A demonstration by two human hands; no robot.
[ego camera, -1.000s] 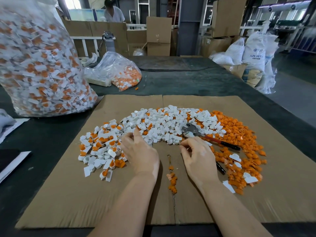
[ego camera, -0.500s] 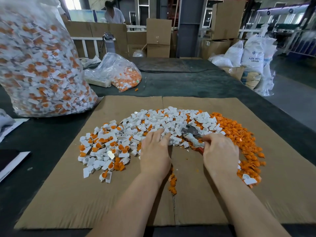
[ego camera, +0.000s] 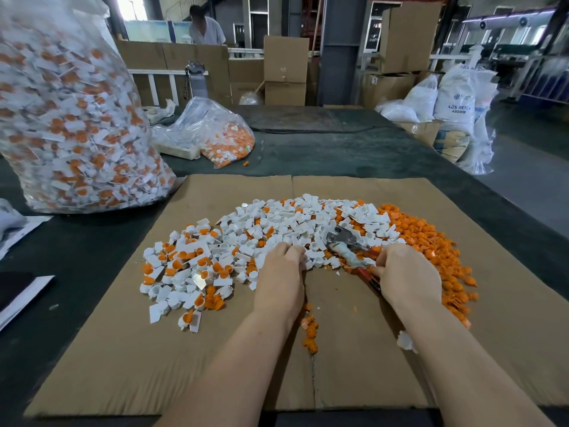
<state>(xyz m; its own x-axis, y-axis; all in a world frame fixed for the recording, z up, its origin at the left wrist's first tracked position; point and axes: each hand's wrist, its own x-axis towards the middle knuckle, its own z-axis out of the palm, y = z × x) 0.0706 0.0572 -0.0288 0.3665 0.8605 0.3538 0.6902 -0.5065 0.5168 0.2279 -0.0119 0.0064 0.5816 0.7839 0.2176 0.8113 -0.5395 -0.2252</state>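
Seen from my head camera, my right hand (ego camera: pixel 406 275) grasps the red handles of a pair of pliers (ego camera: pixel 341 238), fingers curled round them. The tool's grey metal head lies on the near edge of the white caps (ego camera: pixel 292 223) and points away from me, toward the left. My left hand (ego camera: pixel 278 278) sits just beside it, knuckles up, fingers bent down into the same white caps. I cannot tell whether it pinches one or merely rests there. The caps spread in an arc across a cardboard sheet (ego camera: pixel 92 365) laid on the dark green counter (ego camera: pixel 77 241). White caps with orange inserts (ego camera: pixel 184 263) lie to the left, plain white ones in the middle and loose orange pieces (ego camera: pixel 431 241) to the right, behind my right hand. A small heap of orange bits (ego camera: pixel 309 334) lies on the cardboard's centre seam between my forearms, and a white scrap (ego camera: pixel 405 342) shows beside my right forearm. At the far left of the counter stands a large clear bag (ego camera: pixel 70 118) packed with white and orange caps. A smaller bag (ego camera: pixel 215 134) lies behind the sheet. Beyond the counter are stacked boxes (ego camera: pixel 286 72), white sacks (ego camera: pixel 455 100) and a person (ego camera: pixel 204 27) bent over.
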